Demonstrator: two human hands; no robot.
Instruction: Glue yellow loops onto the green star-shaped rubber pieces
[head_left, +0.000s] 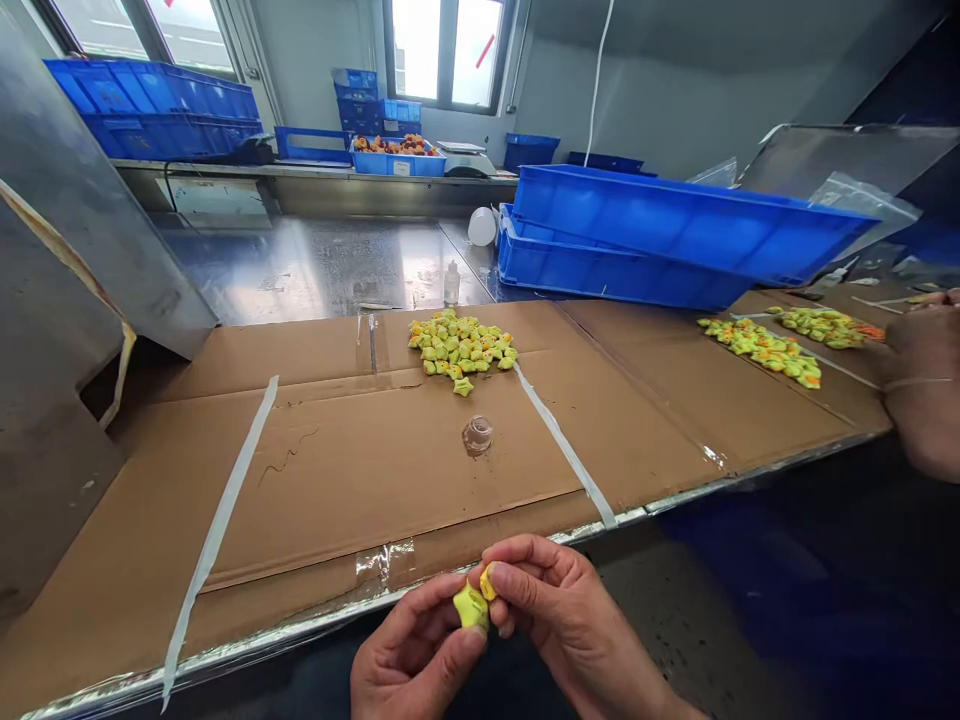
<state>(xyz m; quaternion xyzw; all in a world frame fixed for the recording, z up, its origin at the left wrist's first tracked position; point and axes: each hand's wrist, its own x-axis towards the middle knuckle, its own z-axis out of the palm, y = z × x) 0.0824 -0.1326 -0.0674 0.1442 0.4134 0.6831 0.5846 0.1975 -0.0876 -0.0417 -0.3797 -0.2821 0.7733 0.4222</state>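
Left hand (416,655), grip closed on a yellow-green star-shaped piece (470,608) in the near middle, with the right hand (559,600) pinching a small yellow piece (487,582) just beside it, looks mid-work, while the far heap of similar pieces (461,345) may be finished or waiting.

My two hands, worn bare: the left hand (412,650), broad across the back with a rounded thumb (450,668), is cut off by the lower border near the wrist; the right hand (559,605), with slim, tapering fingers (529,549), runs into an uncovered, smooth-outlined forearm (641,680), likewise cropped below. Whether the dark, blue-black patch (315,690) beside my left hand is my clothing cannot be told.
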